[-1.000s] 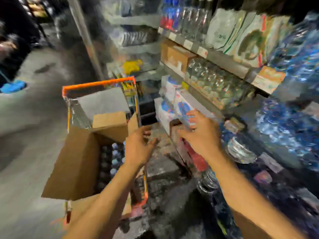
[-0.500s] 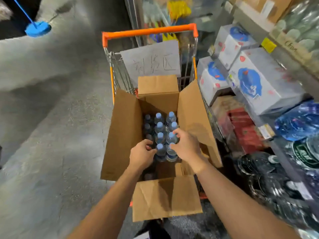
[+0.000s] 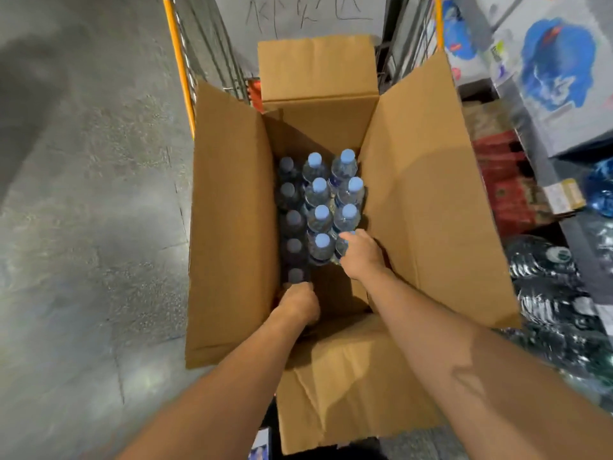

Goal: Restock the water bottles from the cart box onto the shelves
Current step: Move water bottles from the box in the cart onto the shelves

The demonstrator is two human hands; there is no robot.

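Note:
An open cardboard box (image 3: 428, 207) stands in the orange-framed cart (image 3: 180, 68) with its flaps spread. Inside stand several upright water bottles (image 3: 320, 189) with light blue caps; the left column lies in shadow. My right hand (image 3: 360, 252) is down in the box, fingers wrapped on the nearest bottle (image 3: 341, 245) of the right column. My left hand (image 3: 297, 305) is curled at the box's near left corner, against the nearest shaded bottle (image 3: 296, 276); its fingers are hidden, and whether it grips that bottle I cannot tell.
A white sheet with handwriting (image 3: 298, 14) hangs on the cart's far end. To the right, shelves hold white-and-blue cartons (image 3: 557, 81), red packs (image 3: 501, 180) and wrapped water packs (image 3: 550, 293). Grey concrete floor (image 3: 83, 227) lies to the left.
My hands left the shelf at right and went down into the cart box. The view has dropped closer over the box; the right hand now closes on the nearest right bottle.

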